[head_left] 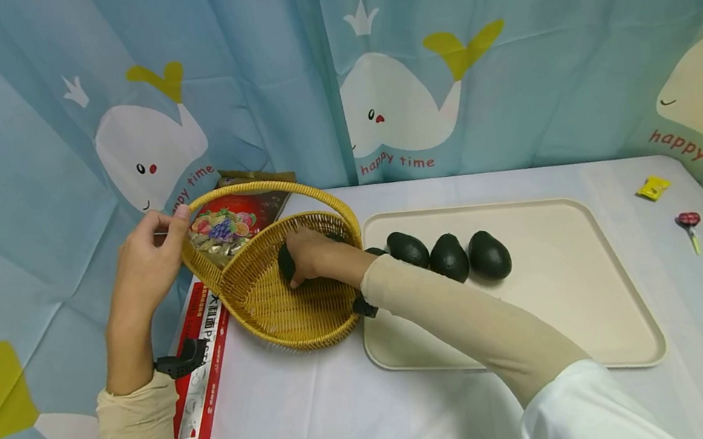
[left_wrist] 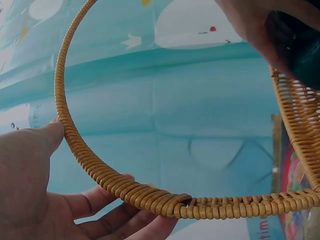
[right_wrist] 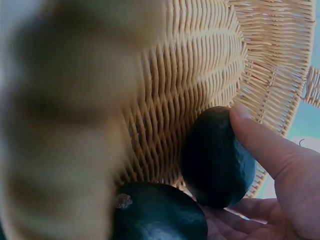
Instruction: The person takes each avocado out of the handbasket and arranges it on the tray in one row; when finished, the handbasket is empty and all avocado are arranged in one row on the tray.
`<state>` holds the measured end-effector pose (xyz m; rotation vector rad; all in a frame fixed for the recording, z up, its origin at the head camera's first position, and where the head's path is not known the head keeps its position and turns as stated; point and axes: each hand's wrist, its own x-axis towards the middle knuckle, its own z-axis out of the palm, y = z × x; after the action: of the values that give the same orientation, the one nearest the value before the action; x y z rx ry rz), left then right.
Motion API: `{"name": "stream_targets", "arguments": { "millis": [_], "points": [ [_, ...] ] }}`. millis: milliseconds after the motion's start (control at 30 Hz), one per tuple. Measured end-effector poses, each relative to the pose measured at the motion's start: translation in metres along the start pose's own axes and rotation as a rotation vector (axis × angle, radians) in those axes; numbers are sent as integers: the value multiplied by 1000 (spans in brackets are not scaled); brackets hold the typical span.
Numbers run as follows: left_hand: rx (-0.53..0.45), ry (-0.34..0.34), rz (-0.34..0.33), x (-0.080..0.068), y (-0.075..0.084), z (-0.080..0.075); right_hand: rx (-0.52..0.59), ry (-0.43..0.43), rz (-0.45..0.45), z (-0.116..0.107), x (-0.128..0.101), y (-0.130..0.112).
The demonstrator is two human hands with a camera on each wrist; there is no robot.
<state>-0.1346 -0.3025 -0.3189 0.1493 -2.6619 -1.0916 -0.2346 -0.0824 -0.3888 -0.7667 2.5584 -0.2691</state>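
Observation:
A wicker basket (head_left: 283, 311) with a hoop handle (head_left: 293, 186) stands on the white table, left of a cream tray (head_left: 558, 295). My left hand (head_left: 153, 251) grips the handle (left_wrist: 80, 150) on its left side, thumb (left_wrist: 37, 142) on top and fingers below. My right hand (head_left: 306, 256) reaches into the basket and curls round a dark avocado (head_left: 286, 262). In the right wrist view a finger (right_wrist: 260, 145) lies along that avocado (right_wrist: 215, 157), and a second avocado (right_wrist: 160, 215) sits close beside it against the wicker. Three more avocados (head_left: 448, 257) lie in a row on the tray.
Another avocado (head_left: 375, 251) peeks out behind my right forearm at the tray's left edge. A red box (head_left: 201, 379) lies under the basket's left side, a snack bag (head_left: 227, 226) behind it. Small sweets (head_left: 652, 188) and a lollipop (head_left: 689, 223) lie far right. A whale-print curtain hangs behind.

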Motion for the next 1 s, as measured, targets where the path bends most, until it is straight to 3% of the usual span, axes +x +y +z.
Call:
{"name": "stream_targets", "arguments": {
  "millis": [333, 633, 800, 1000],
  "points": [
    [-5, -6, -4, 0, 1, 1, 25, 15, -14, 2, -1, 4],
    [-7, -9, -5, 0, 1, 2, 190, 34, -96, -7, -15, 10],
    [-6, -7, -5, -1, 2, 0, 242, 91, -216, -10, -37, 13],
    [7, 1, -3, -1, 2, 0, 273, 147, -338, -17, -83, 15]
  ]
}}
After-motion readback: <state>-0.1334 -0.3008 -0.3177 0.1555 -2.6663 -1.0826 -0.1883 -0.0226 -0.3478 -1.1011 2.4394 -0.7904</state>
